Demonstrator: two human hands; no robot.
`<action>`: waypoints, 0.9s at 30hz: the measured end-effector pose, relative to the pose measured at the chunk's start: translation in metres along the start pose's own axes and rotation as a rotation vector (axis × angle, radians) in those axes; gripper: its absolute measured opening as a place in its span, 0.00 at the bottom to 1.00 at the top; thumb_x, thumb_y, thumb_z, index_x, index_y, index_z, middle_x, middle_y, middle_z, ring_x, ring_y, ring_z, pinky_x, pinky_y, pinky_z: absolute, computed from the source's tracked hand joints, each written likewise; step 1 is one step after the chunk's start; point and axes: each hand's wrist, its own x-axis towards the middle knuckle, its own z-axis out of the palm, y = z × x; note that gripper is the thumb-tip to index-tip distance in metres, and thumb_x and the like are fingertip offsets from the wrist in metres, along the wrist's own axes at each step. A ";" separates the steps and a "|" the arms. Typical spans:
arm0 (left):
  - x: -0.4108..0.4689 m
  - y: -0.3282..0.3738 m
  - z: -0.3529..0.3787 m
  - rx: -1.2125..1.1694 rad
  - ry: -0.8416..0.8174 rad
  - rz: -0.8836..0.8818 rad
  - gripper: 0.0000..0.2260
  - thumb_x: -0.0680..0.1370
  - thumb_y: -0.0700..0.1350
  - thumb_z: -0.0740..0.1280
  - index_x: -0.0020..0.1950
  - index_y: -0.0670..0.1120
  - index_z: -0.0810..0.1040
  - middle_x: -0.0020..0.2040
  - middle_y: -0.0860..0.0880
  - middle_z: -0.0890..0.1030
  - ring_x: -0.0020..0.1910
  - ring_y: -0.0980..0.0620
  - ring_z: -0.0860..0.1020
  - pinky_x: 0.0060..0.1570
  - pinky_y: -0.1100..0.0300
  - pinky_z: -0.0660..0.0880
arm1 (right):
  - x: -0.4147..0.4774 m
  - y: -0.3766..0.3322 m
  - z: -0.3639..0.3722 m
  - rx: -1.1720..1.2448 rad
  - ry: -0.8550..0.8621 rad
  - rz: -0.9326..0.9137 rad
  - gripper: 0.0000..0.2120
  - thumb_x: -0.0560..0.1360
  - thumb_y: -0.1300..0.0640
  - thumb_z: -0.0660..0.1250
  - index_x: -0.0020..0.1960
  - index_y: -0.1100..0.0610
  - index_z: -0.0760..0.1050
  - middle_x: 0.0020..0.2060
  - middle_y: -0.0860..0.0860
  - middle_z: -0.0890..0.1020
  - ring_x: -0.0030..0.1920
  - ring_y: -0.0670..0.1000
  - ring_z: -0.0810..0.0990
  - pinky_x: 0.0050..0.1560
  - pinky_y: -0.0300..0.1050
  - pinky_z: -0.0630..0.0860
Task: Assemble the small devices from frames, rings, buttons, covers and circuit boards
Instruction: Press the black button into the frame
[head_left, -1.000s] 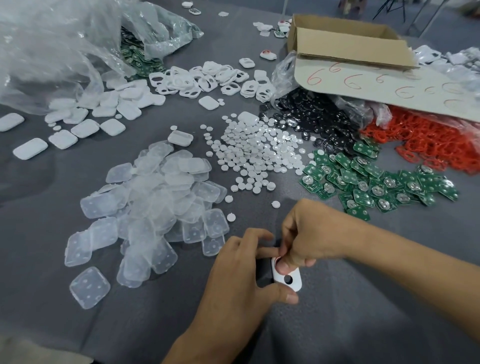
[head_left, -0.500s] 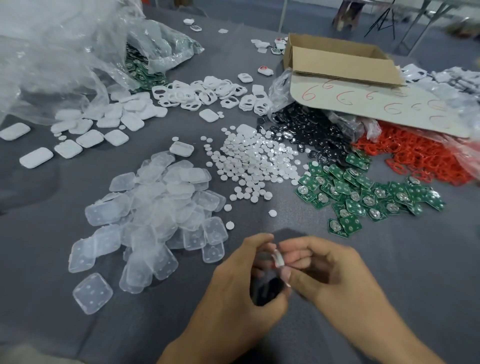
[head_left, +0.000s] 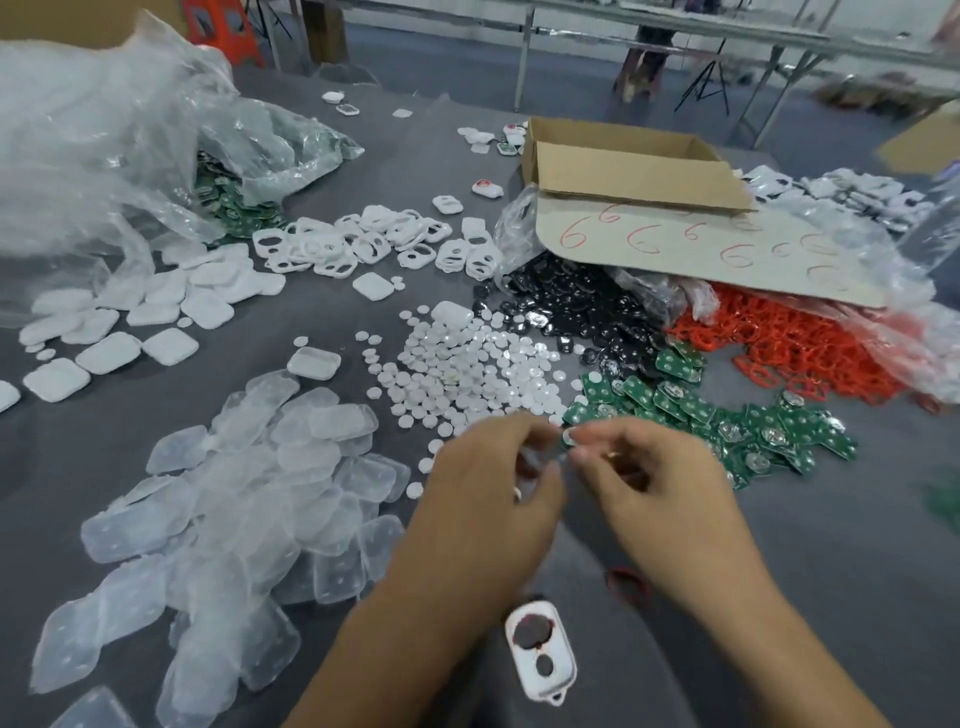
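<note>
Pinch: right hand (head_left: 660, 488) holds small pale round piece (head_left: 569, 439) | left hand (head_left: 488, 499) curled beside it — hold unclear | white plastic frame (head_left: 540, 656) lies apart.

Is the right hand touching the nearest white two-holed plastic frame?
Apart. Head view: the white two-holed plastic frame lies on the grey cloth; the right hand is farther up, cloth between.

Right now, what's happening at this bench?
A person's left hand and right hand pinch a small pale part between them, too blurred to identify. A white frame with a dark button fitted lies on the cloth, a red ring near it. Piles of clear covers, white discs and green circuit boards lie ahead.
</note>
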 end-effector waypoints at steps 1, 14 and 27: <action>0.025 0.003 0.010 0.015 0.009 -0.009 0.06 0.78 0.44 0.70 0.54 0.51 0.83 0.47 0.55 0.83 0.45 0.59 0.79 0.49 0.66 0.75 | 0.020 0.001 0.004 -0.079 0.033 -0.008 0.05 0.75 0.57 0.73 0.47 0.47 0.84 0.33 0.38 0.82 0.35 0.38 0.80 0.37 0.27 0.71; 0.201 -0.040 0.065 0.559 -0.081 0.063 0.09 0.79 0.38 0.64 0.52 0.43 0.83 0.52 0.43 0.81 0.57 0.43 0.74 0.53 0.56 0.70 | 0.182 0.034 0.040 -0.501 0.002 -0.007 0.16 0.66 0.66 0.63 0.47 0.52 0.83 0.41 0.54 0.83 0.48 0.57 0.79 0.44 0.50 0.79; 0.166 -0.034 0.034 0.154 0.026 0.041 0.09 0.79 0.39 0.68 0.57 0.46 0.84 0.52 0.47 0.81 0.52 0.51 0.78 0.57 0.56 0.74 | 0.185 0.046 0.032 -0.442 -0.030 0.108 0.13 0.74 0.53 0.76 0.39 0.47 0.72 0.44 0.50 0.82 0.54 0.58 0.78 0.56 0.53 0.76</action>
